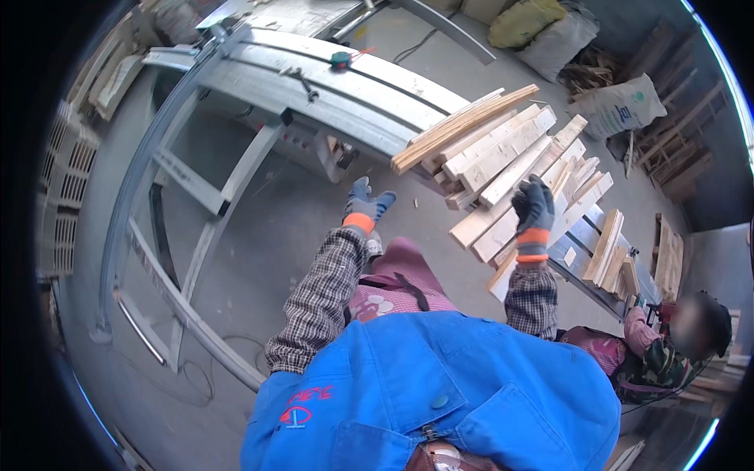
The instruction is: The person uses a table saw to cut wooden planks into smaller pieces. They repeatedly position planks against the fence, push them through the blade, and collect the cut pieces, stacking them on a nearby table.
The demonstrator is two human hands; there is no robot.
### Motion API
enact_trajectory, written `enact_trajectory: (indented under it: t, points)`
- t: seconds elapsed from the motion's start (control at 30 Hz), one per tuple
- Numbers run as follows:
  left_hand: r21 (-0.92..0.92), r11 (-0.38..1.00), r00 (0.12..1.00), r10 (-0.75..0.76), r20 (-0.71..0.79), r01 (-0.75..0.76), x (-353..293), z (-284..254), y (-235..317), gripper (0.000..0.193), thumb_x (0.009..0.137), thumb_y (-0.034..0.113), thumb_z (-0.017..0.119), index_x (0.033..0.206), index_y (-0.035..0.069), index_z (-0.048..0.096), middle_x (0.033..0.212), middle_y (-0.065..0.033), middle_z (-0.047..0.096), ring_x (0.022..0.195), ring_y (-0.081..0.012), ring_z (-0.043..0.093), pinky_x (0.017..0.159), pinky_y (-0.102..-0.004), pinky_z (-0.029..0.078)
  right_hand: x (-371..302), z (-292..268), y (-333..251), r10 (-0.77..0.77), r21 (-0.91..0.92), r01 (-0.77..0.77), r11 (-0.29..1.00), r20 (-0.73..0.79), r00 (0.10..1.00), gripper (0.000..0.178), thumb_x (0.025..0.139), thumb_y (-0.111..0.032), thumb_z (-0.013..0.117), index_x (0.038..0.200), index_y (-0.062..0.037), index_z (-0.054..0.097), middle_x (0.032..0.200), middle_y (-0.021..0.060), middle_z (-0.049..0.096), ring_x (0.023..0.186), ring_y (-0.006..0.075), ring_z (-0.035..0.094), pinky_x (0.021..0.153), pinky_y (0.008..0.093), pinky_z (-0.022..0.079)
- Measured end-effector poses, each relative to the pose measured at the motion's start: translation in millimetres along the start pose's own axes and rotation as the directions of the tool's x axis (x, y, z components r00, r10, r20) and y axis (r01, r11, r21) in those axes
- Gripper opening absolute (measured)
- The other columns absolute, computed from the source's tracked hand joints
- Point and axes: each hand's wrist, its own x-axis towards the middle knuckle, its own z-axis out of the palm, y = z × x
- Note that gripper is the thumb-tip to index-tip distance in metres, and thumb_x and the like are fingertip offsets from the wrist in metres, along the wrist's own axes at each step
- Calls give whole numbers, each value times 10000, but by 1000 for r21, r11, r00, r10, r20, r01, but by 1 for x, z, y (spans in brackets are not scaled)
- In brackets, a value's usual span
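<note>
My left hand [367,204], in a grey-blue glove with an orange cuff, hangs over the floor short of the metal bench. Its fingers are apart and nothing is in them. My right hand [535,208], gloved the same way, is over the right part of a pile of pale wooden boards [503,149]. Its fingers are curled in, and whether they grip a board is hidden. The boards lie side by side and overlap unevenly, their near ends jutting toward me. Browner wooden strips [463,129] lie along the pile's left side.
On the long metal bench [345,86] are a green tape measure [340,61] and a dark tool [305,85]. A metal frame [196,188] stands at left. Sacks [616,106] and scrap wood lie at far right. A co-worker [667,345] is close on my right, near more boards [609,247].
</note>
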Motion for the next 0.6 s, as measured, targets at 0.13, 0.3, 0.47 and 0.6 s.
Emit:
enact_trajectory:
  t: [0.13, 0.3, 0.47, 0.6]
  points:
    - [310, 938, 984, 120, 130, -155, 57, 13, 25, 1019, 667, 338, 873, 1453, 10, 315, 1455, -230, 362, 1228, -339, 511, 996, -369, 460, 31, 59, 22, 84, 9, -85, 996, 38, 996, 236, 913, -150, 642, 1126, -48, 626, 832, 38, 663, 639, 120, 629, 602, 249, 544]
    - [421, 857, 893, 95, 440, -299, 97, 18, 64, 623, 715, 384, 801, 1196, 37, 608, 1043, -216, 675, 960, -333, 664, 850, -417, 520, 70, 97, 39, 224, -60, -221, 973, 32, 974, 235, 931, -183, 618, 1131, -60, 629, 852, 39, 663, 669, 125, 640, 631, 253, 553]
    - [157, 985, 893, -10, 449, -68, 93, -15, 101, 485, 777, 319, 738, 1132, 4, 638, 958, -194, 692, 803, -277, 697, 710, -367, 555, 110, 124, 59, 278, -129, -273, 953, 20, 960, 269, 913, -220, 644, 1132, -68, 605, 883, 35, 660, 689, 124, 639, 625, 256, 543]
    - [-249, 899, 811, -170, 560, 361, 103, -53, 138, 428, 811, 260, 702, 1102, -44, 625, 885, -120, 665, 717, -191, 663, 630, -313, 554, 134, 146, 93, 332, -312, -344, 886, -92, 939, 390, 902, -241, 658, 1230, -70, 537, 953, 34, 631, 736, 135, 634, 655, 285, 549]
